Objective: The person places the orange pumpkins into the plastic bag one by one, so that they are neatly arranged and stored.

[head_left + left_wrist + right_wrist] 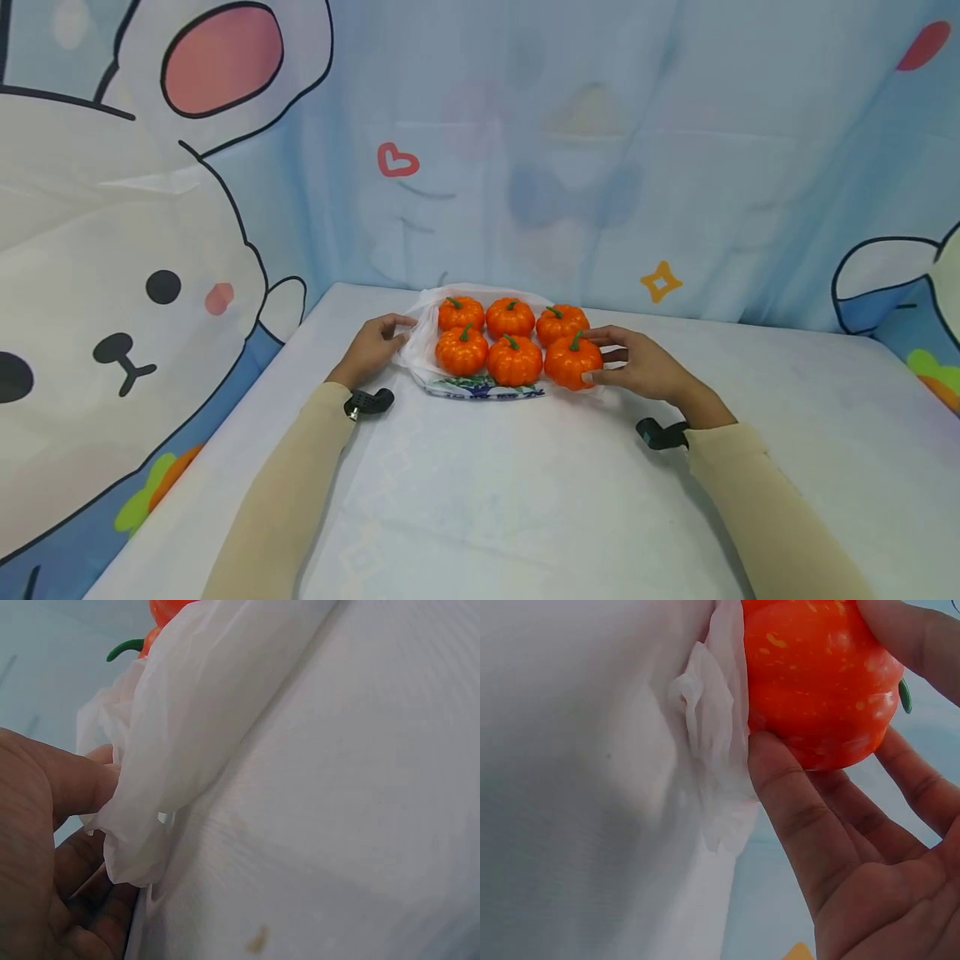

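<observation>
Several small orange pumpkins with green stems sit in two rows on a white plastic bag (417, 357); one of them is the front-middle pumpkin (514, 362). At the bag's left edge, my left hand (369, 350) pinches the thin plastic (169, 742) between thumb and finger. My right hand (647, 365) holds the front-right pumpkin (573, 363), thumb on one side and fingers on the other. In the right wrist view this pumpkin (821, 682) is close up, beside a crumpled flap of the bag (712, 712).
A printed blue and green strip (480, 388) shows along the bag's front edge. The white-covered table (510, 492) stretches in front and to both sides. Behind it hangs a light blue curtain (480, 225) with cartoon prints.
</observation>
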A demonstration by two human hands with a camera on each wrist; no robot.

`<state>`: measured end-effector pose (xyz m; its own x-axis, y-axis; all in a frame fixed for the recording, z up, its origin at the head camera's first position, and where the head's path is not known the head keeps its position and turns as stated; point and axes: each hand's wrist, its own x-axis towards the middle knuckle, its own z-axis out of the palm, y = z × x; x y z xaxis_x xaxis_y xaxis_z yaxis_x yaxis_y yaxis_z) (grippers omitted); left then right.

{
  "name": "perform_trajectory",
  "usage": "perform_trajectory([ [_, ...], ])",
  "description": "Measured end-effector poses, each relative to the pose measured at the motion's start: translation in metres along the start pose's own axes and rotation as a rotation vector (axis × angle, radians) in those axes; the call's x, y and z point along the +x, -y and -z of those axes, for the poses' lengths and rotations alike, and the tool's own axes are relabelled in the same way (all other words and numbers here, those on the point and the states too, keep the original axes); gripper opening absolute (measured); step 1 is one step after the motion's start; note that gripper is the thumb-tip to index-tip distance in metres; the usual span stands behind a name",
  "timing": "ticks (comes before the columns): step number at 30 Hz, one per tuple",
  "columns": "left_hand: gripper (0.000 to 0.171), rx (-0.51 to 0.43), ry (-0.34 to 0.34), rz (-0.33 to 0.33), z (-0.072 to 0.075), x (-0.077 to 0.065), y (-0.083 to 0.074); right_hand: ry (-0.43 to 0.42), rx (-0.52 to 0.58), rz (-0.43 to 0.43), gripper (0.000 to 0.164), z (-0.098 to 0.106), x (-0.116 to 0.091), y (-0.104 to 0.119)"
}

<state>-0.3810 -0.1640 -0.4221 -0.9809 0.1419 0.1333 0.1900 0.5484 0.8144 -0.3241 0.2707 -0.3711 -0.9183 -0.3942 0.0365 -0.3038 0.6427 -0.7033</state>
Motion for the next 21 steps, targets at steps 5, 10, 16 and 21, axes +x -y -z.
perform_trajectory([
  [5,0.027,0.001,0.002,-0.006,-0.001,0.001,0.000,-0.003,-0.021,-0.004,0.074,-0.004,0.000,-0.002],
  [10,0.027,-0.001,-0.001,0.000,-0.002,0.002,-0.001,0.010,-0.043,-0.008,0.075,-0.005,0.001,-0.002],
  [16,0.027,-0.023,-0.023,-0.009,-0.001,0.003,-0.003,0.007,-0.079,0.002,0.075,0.004,-0.005,0.004],
  [21,0.027,0.072,-0.113,-0.100,0.002,0.000,-0.022,-0.052,-0.268,-0.044,0.072,0.016,-0.017,0.024],
])
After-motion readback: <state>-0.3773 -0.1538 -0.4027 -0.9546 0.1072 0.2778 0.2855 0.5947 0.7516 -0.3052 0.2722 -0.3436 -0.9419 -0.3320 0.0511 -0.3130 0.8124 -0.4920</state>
